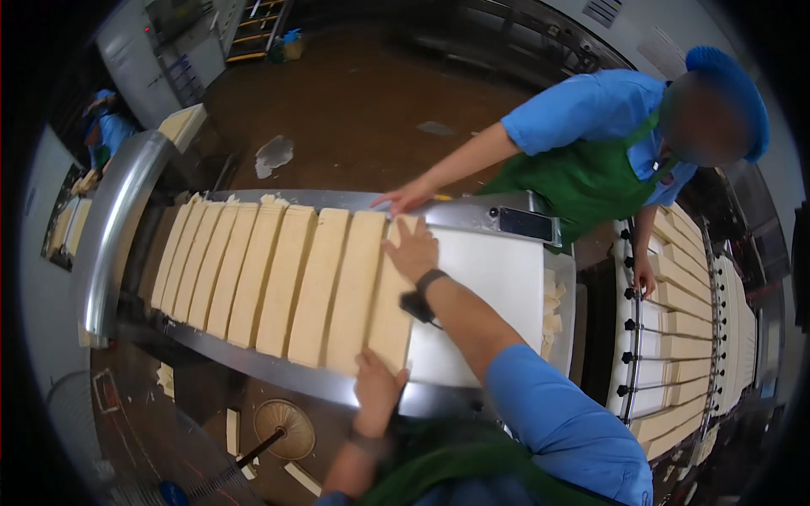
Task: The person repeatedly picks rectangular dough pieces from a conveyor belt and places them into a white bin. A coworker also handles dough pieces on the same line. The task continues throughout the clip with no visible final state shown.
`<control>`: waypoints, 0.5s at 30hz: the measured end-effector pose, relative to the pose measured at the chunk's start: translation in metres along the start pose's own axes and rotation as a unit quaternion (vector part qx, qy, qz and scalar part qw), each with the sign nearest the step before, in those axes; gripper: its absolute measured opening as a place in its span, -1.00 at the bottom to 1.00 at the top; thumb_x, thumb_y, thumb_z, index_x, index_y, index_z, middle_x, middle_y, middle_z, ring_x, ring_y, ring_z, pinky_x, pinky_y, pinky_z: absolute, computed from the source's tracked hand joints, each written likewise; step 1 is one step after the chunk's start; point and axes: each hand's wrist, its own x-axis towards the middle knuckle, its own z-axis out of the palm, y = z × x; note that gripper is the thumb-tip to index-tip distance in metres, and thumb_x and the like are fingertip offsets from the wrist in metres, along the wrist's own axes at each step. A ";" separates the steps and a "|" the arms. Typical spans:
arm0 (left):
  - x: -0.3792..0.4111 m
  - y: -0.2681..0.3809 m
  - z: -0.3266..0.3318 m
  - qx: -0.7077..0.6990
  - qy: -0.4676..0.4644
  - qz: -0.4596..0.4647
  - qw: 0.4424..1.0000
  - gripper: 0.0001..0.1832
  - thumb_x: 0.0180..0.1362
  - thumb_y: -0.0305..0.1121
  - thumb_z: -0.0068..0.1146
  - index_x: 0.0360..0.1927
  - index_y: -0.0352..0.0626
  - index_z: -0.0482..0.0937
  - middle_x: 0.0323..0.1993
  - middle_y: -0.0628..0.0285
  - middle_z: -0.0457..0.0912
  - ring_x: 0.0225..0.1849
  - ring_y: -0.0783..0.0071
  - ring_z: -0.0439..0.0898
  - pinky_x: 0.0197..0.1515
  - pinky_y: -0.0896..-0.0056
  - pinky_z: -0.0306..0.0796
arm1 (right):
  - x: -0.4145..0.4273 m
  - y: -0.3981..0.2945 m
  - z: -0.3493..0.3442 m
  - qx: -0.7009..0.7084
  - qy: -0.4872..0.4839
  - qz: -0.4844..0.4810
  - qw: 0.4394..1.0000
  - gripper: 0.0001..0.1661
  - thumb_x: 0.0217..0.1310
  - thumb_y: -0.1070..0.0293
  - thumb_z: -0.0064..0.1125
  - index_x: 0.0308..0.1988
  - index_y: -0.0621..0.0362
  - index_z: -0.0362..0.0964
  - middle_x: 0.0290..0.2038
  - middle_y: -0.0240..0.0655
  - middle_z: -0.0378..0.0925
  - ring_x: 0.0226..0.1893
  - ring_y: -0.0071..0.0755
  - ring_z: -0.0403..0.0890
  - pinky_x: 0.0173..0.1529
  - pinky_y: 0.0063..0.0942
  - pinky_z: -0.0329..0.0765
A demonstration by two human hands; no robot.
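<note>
A long, pale, dough-like slab point(389, 310) lies crosswise at the right end of a row of similar slabs point(304, 284) on a white conveyor belt point(487, 303). My left hand point(378, 382) holds its near end, thumb and fingers around the edge. At the far end, my right hand point(412, 251) lies over the top with its fingers spread and gripping the slab. A dark band is on each wrist, and a small black device point(416, 307) hangs by the right one. Right beside my right fingertips is a co-worker's hand point(410, 196), on the belt's far metal rail.
The co-worker point(582, 120) stands across the belt in a green apron. A second conveyor point(683, 329) with slabs runs at the right, past a bin of scraps point(552, 303). A curved metal hood point(120, 234) spans the belt's left end. A fan point(284, 429) stands below.
</note>
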 end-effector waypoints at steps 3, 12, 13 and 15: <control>0.005 0.014 -0.013 -0.009 -0.060 -0.013 0.998 -0.03 -0.09 -0.02 0.36 0.21 -0.55 0.15 0.03 -0.24 0.34 -0.05 -0.13 0.50 -0.07 0.06 0.47 | -0.009 0.020 -0.013 0.026 0.036 0.033 0.998 -0.25 0.10 -0.10 0.06 0.23 -0.04 0.21 0.22 0.08 0.19 0.12 0.13 0.36 0.17 -0.08 0.36; -0.009 0.086 0.023 -0.105 -0.162 0.224 0.955 -0.14 -0.13 -0.19 0.39 0.17 -0.36 0.17 -0.01 -0.23 0.25 -0.01 -0.31 0.39 0.06 -0.04 0.36 | -0.089 0.208 -0.088 0.060 0.071 0.305 0.948 -0.04 -0.06 -0.05 0.23 0.26 0.16 0.08 0.40 0.11 -0.28 0.26 0.29 0.18 0.15 0.06 0.35; -0.017 0.100 0.036 -0.085 -0.160 0.236 0.955 -0.15 -0.12 -0.22 0.38 0.18 -0.35 0.16 0.00 -0.24 0.24 -0.01 -0.32 0.39 0.06 -0.04 0.36 | -0.099 0.231 -0.089 0.070 0.082 0.324 0.940 0.00 -0.07 -0.08 0.25 0.27 0.15 0.05 0.43 0.09 -0.41 0.29 0.33 0.14 0.13 0.15 0.35; -0.025 0.122 0.061 -0.050 -0.143 0.244 0.958 -0.17 -0.11 -0.27 0.36 0.19 -0.32 0.15 0.02 -0.25 0.22 -0.01 -0.34 0.38 0.05 -0.05 0.37 | -0.132 0.256 -0.115 0.180 0.122 0.380 0.899 0.04 -0.10 -0.02 0.31 0.26 0.23 0.01 0.40 0.17 -0.44 0.23 0.42 0.21 0.12 0.12 0.39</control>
